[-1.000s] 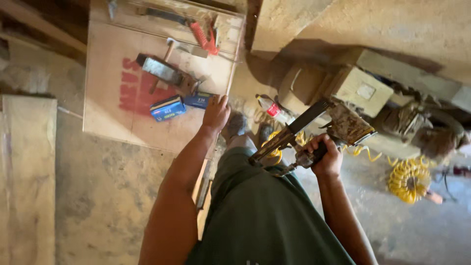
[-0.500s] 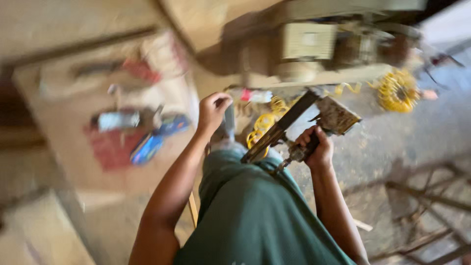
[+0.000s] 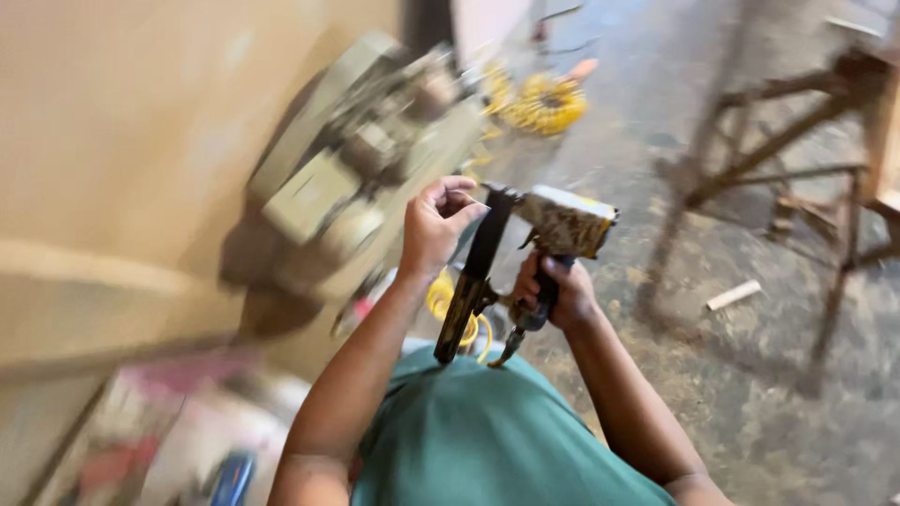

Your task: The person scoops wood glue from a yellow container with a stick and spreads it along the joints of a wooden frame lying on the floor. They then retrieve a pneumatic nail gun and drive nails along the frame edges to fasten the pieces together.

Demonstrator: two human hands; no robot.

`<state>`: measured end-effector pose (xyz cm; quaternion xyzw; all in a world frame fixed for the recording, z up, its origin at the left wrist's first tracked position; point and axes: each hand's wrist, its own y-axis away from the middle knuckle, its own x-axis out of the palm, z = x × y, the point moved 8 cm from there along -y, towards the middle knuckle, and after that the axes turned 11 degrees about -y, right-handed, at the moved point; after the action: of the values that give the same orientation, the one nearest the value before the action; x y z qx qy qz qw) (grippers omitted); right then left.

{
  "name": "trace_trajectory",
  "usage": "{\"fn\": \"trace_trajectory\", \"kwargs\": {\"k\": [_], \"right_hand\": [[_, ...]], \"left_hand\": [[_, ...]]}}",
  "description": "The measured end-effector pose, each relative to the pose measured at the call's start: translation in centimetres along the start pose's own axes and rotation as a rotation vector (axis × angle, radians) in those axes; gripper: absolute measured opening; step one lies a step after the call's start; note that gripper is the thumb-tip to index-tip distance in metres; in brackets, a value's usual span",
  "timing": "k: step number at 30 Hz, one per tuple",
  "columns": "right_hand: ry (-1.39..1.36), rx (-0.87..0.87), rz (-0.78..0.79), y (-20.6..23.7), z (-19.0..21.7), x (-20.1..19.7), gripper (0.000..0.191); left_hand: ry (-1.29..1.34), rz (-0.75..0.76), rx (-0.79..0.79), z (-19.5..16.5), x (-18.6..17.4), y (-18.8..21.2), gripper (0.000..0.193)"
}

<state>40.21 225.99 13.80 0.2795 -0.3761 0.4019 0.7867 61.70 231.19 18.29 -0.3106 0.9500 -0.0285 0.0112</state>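
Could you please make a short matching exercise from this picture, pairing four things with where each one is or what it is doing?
Things:
1. left hand
2. right hand
3. yellow coiled hose
4. small wooden offcut

Places or states:
A. lying alone on the dusty floor, to the right of the person's arms
B. wrapped around the dark grip of the nail gun
C. on the floor beyond the grey machine, at the top of the view
D. fingers pinched at the top of the nail gun's long black magazine

Pairs: 1-D, 2-B, 3-C, 4-A
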Motion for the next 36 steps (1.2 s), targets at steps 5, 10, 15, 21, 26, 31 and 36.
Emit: {"fn": "trace_trajectory", "kwargs": {"k": [5,10,15,21,26,31,36], "right_hand": [[-0.044,-0.184,-0.103,4.5,11.2,-4.6,0.035],[-0.162,-0.369,-0.165,10.1,20.0,-10.9,0.036],[-0.272,-0.528,-0.265,16.3,23.9,-17.2,0.033],[-0.358,-0.702,-0.467,23.0,26.9,-23.3,0.031],[-0.386,-0.822,-0.504,25.2,31.6,-28.4,0.031],[-0.419,-0.935,-0.453,25.3,39.6,-35.5,0.034],[-0.463,-0.949,-0.531,25.7,47.8,-41.7,0.032]], "left_hand": [[-0.074,0.105,0.192,-6.6,17.7,-4.6,0.017],[-0.204,0.179,0.411,-9.1,32.2,-5.3,0.022],[-0.228,0.319,0.48,-6.6,43.2,-3.5,0.029],[-0.1,0.651,0.373,-2.5,56.7,-0.9,0.031],[0.079,0.863,0.166,0.8,68.5,-3.2,0.026],[-0.054,0.913,0.336,1.7,78.6,-6.3,0.022],[-0.16,0.989,0.319,2.1,88.6,-9.9,0.031]]}}
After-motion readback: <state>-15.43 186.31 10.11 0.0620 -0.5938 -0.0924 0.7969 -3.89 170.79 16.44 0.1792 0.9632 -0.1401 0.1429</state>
